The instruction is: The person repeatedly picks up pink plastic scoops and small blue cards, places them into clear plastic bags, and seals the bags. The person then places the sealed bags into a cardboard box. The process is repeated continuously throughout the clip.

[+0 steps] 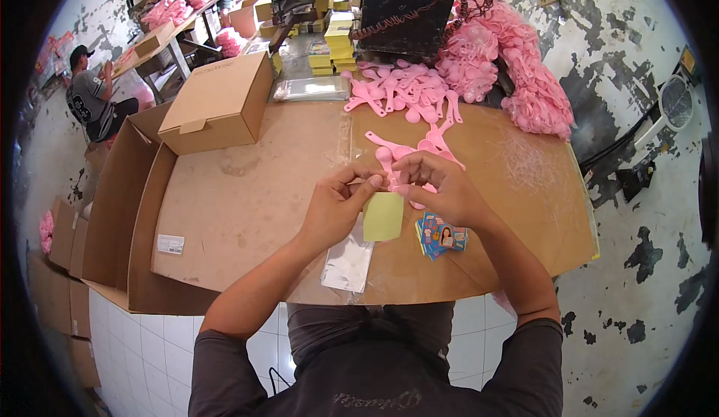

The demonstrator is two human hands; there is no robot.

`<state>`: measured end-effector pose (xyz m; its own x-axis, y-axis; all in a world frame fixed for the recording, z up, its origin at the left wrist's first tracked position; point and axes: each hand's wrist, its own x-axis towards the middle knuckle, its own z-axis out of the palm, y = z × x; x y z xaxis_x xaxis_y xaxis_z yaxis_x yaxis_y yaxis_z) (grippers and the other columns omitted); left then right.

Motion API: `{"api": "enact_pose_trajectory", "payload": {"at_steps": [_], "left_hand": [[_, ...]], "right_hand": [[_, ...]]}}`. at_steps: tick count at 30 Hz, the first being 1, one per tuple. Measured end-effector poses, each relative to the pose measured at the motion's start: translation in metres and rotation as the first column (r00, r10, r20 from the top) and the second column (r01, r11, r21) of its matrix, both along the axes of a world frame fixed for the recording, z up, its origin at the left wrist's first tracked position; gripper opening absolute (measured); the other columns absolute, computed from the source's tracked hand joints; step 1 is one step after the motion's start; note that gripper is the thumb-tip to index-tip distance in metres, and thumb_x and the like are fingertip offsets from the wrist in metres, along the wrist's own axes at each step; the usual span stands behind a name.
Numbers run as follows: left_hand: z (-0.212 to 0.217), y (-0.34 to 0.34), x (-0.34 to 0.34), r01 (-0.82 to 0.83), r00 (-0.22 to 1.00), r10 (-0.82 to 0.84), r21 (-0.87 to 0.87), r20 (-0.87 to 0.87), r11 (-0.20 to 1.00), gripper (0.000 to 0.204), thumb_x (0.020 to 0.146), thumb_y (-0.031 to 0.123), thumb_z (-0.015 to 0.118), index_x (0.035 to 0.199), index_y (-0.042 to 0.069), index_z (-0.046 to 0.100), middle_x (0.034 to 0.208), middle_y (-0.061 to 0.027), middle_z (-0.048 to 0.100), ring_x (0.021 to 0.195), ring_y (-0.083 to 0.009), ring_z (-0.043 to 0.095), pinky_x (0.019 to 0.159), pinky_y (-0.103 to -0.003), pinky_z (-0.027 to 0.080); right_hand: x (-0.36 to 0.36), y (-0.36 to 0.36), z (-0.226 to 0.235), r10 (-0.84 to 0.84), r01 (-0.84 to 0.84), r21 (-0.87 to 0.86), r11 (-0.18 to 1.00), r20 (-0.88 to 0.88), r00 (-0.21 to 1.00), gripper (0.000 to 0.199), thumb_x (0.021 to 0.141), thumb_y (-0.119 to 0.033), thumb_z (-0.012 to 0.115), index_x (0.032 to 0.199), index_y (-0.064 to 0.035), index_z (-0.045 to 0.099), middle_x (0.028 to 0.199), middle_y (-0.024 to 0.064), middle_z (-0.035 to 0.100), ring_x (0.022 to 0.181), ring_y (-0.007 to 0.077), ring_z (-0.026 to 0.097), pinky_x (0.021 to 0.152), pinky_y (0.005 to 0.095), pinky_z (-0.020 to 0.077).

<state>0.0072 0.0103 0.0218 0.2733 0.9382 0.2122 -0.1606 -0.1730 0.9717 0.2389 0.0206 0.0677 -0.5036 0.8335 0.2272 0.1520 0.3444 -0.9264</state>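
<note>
Over the front middle of the cardboard-covered table, my left hand (341,201) pinches near the top edge of a small yellow-green card (383,218), which hangs below the fingertips. My right hand (443,191) is curled at the card's upper right corner; a bit of pink shows between the hands, and what its fingertips grip is hard to make out. Just beyond the fingers lie several pink measuring spoons (384,155), partly hidden by the hands. Under my left wrist are clear plastic sleeves (349,266). Printed blue cards (443,237) rest by my right wrist.
A larger pile of pink spoons (404,87) lies at the back, beside pink bundles (517,65) and a black metal box (408,16). A closed carton (217,106) stands back left, above an open cardboard box (142,222). Another person (90,95) sits far left.
</note>
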Motion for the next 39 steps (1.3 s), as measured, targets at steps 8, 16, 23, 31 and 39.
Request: {"api": "enact_pose_trajectory", "payload": {"at_steps": [8,16,23,31,39], "left_hand": [[0.011,0.001,-0.006,0.044,0.999,-0.044,-0.062,-0.003,0.997,0.021,0.103,0.010,0.069,0.120,-0.002,0.070,0.105,-0.0073,0.075,0.095,-0.0111,0.071,0.080,-0.028,0.061],[-0.007,0.012,-0.011,0.012,0.996,-0.016,-0.056,-0.086,0.998,0.019,0.100,0.006,0.071,0.118,-0.002,0.074,0.106,-0.0064,0.076,0.093,-0.0102,0.071,0.077,-0.027,0.059],[-0.003,0.014,-0.013,0.066,0.988,-0.071,-0.042,-0.135,0.997,0.019,0.098,-0.003,0.067,0.115,-0.003,0.076,0.106,-0.0071,0.077,0.088,-0.0100,0.069,0.080,-0.026,0.058],[-0.014,0.018,-0.016,0.051,0.993,-0.059,-0.083,-0.097,0.995,0.018,0.097,0.001,0.072,0.114,-0.002,0.077,0.105,-0.0088,0.077,0.091,-0.0123,0.071,0.080,-0.029,0.060],[-0.012,0.019,-0.014,0.022,0.992,-0.035,-0.110,-0.119,0.994,0.020,0.096,0.006,0.076,0.114,-0.003,0.075,0.103,-0.0093,0.078,0.086,-0.0114,0.073,0.074,-0.026,0.061]], "right_hand": [[0.012,0.014,-0.026,-0.068,0.035,-0.224,0.974,-0.143,0.987,0.020,0.097,-0.007,0.074,0.114,0.0020,0.070,0.102,0.0027,0.071,0.088,0.0066,0.065,0.074,0.0230,0.0519],[0.023,0.022,-0.043,0.001,-0.042,-0.207,0.978,-0.194,0.981,0.018,0.099,-0.007,0.072,0.115,0.0013,0.072,0.107,0.0027,0.071,0.098,0.0095,0.067,0.085,0.0265,0.0540],[0.034,0.026,-0.049,0.058,-0.084,-0.146,0.986,-0.170,0.984,0.018,0.097,-0.003,0.069,0.114,0.0010,0.074,0.110,0.0025,0.068,0.096,0.0083,0.063,0.082,0.0253,0.0525],[0.032,0.024,-0.046,0.027,-0.026,0.016,1.000,-0.035,0.999,0.016,0.093,-0.002,0.072,0.108,0.0016,0.076,0.105,0.0026,0.067,0.093,0.0089,0.063,0.080,0.0247,0.0522],[0.027,0.022,-0.052,0.042,-0.069,-0.153,0.986,-0.176,0.983,0.025,0.094,-0.004,0.074,0.118,0.0018,0.072,0.108,0.0029,0.066,0.095,0.0098,0.063,0.081,0.0259,0.0533]]}}
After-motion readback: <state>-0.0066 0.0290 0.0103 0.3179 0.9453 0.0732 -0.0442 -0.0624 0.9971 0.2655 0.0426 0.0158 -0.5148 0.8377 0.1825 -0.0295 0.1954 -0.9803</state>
